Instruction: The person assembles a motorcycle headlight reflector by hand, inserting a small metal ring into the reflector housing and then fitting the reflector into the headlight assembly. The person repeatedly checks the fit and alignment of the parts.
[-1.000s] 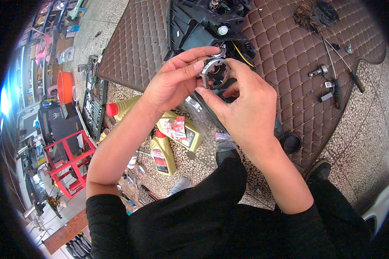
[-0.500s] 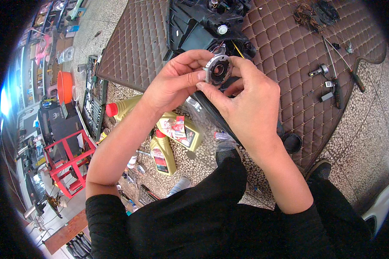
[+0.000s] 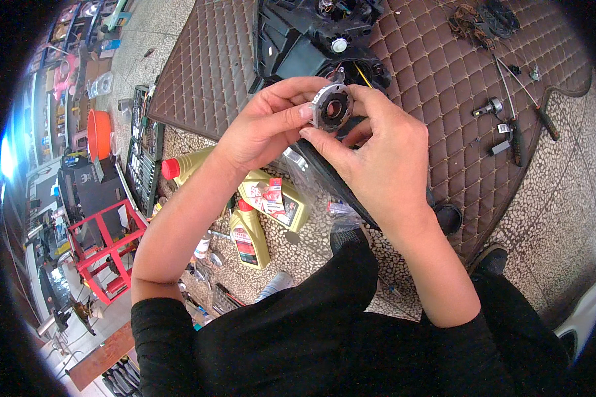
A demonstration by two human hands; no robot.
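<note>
Both hands come together in the middle of the view, closed on a round ring with a silvery rim, a dark inner part and a central hole. My left hand pinches it from the left, thumb on the rim. On the other side, my right hand grips its right and lower edge with thumb and fingers. Just beyond the hands lies a black headlight housing with a round opening and a yellow wire near it. Part of the ring is hidden by my fingers.
A brown quilted mat lies under the housing. On its right are screwdrivers, a small bulb and a strap. Gold oil bottles lie left of my legs, near a tool case and a red metal frame.
The ring has tilted slightly in my fingers, so its dark face and hole show more. Both hands keep nearly the same place and grip.
</note>
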